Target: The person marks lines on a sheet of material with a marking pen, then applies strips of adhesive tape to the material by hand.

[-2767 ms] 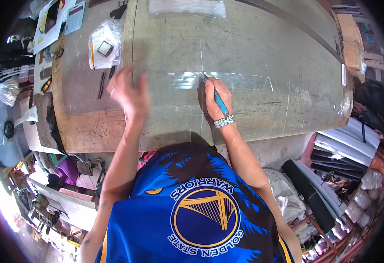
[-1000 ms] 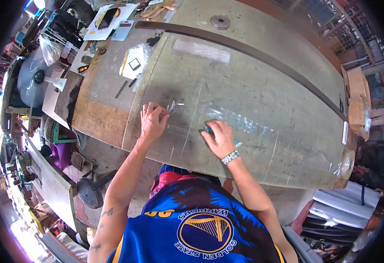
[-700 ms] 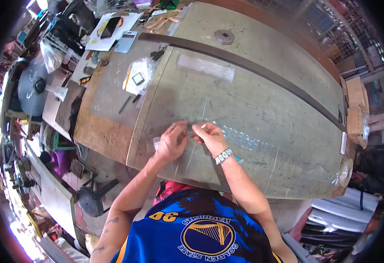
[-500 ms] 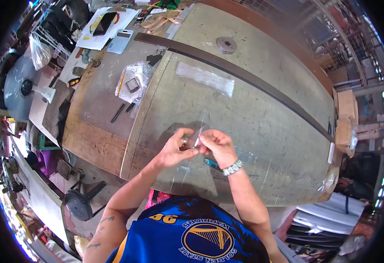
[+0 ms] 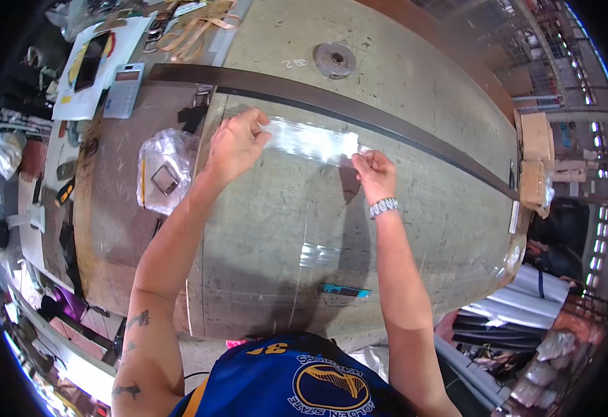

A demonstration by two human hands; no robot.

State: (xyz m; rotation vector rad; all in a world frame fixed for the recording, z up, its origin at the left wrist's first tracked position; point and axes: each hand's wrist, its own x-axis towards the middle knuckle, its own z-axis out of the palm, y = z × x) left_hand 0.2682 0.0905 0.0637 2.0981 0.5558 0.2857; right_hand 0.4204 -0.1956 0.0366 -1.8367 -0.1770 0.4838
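Observation:
A clear, shiny plastic strip [image 5: 304, 142], glaring with reflected light, stretches between my two hands over the far part of the worktable [image 5: 248, 229]. My left hand [image 5: 238, 144] has its fingers closed on the strip's left end. At the right end, my right hand [image 5: 377, 172] pinches the corner between thumb and fingers. A second piece of clear plastic [image 5: 318, 256] lies flat nearer to me. Close to the front edge rests a teal-and-black item [image 5: 345, 290], whose kind I cannot make out.
A long dark metal bar [image 5: 359, 111] crosses the table beyond my hands, with a round grey roll [image 5: 334, 60] behind it. To the left lie a plastic bag with a square frame [image 5: 165, 177], a calculator [image 5: 123, 90] and tan straps [image 5: 196, 31]. Cardboard boxes [image 5: 536, 146] stand right.
Both hands have moved forward and apart, from a small clear piece held near me to the ends of the plastic strip. The view has shifted too.

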